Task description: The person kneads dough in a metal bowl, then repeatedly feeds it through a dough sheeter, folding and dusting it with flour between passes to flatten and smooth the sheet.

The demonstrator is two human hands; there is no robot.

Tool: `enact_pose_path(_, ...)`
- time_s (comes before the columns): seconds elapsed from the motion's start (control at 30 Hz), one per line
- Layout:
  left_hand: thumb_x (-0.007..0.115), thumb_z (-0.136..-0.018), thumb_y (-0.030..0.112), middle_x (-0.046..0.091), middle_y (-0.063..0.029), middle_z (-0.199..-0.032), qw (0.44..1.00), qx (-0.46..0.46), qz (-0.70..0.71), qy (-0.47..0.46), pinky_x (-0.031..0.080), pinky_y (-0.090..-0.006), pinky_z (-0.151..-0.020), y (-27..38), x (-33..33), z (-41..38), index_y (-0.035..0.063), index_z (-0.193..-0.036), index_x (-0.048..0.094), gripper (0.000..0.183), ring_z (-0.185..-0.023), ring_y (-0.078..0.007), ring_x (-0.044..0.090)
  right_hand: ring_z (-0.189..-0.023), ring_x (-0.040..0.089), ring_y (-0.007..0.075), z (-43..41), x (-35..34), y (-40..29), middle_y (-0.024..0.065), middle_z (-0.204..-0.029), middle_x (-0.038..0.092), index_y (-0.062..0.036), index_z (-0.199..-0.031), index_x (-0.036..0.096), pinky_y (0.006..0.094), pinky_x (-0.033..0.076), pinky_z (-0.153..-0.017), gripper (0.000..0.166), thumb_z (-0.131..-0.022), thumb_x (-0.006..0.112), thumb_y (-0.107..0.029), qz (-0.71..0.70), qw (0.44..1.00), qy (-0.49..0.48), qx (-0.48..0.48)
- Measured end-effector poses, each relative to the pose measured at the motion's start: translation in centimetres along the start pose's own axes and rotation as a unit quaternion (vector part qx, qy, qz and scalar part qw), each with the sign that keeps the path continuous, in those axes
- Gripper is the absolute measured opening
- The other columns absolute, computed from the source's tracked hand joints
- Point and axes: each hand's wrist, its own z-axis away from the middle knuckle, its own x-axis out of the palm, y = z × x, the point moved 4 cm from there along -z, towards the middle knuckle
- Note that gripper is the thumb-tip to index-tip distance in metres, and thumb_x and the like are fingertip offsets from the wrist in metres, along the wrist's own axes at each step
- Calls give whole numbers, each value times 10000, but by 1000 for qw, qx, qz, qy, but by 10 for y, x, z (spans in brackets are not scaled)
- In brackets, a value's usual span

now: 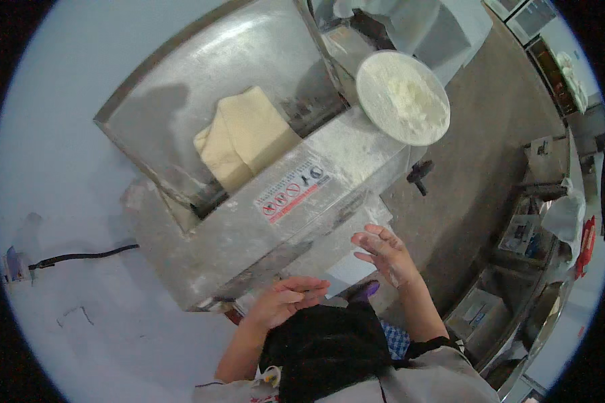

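Note:
A thick, folded sheet of pale dough (247, 131) lies on the metal feed tray (222, 55) of a dough sheeter, its lower edge at the rollers. The machine's flour-dusted metal housing (206, 257) carries a warning sticker. On the housing's right end sits a round white bowl (403, 98) with flour in it. My left hand (290, 300) is near the housing's lower edge, palm turned inward, holding nothing. My right hand (383, 253) is raised below the bowl, floury, fingers apart and without any object.
A black-handled knob (420, 176) sticks out at the machine's right end. Along the right side stand shelves with boxes (476, 315) and a plastic bag (562, 216). A black cable (88, 255) runs along the wall to the left. Plastic sheeting (433, 30) covers something beyond the bowl.

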Motion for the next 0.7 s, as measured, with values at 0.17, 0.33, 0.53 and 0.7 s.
enact_pose_path(0.17, 603, -928, 183, 525, -112, -1204, 961, 11, -37, 274, 429, -343, -934, -166, -127, -74, 21, -1241, 484, 372, -1079, -229, 530, -1161, 603, 263, -59, -114, 95, 147, -1225, 636, -38, -1232, 577, 423, 496, -1001, 311, -938, 649, -108, 36, 997, 40, 47)
enact_pose_path(0.33, 533, -928, 138, 378, 0, -709, 853, -16, -107, 510, 314, -289, -593, -186, -216, -142, 141, -760, 387, 222, -596, -116, 349, -1223, 554, 351, -169, -158, 150, 155, -1303, 593, -31, -1273, 548, 420, 438, -1041, 489, -815, 711, -79, 358, 919, 100, -132)
enact_pose_path(0.53, 610, -764, -25, 408, -4, -792, 813, 79, -106, 567, 365, -275, -628, -152, -324, -164, 141, -835, 401, 276, -622, -124, 373, -1434, 220, 460, -233, -144, 152, 206, -1541, 313, -48, -1333, 504, 514, 232, -1188, 684, -704, 758, -137, 503, 811, 163, -252)
enact_pose_path(0.7, 601, -740, -76, 490, -35, -977, 747, 178, -94, 633, 408, -278, -817, -128, -325, -181, 105, -1076, 480, 401, -882, -157, 482, -1455, 167, 444, -260, -146, 147, 222, -1542, 309, -105, -1418, 479, 581, 170, -1183, 779, -762, 687, -469, 620, 719, 179, -257)
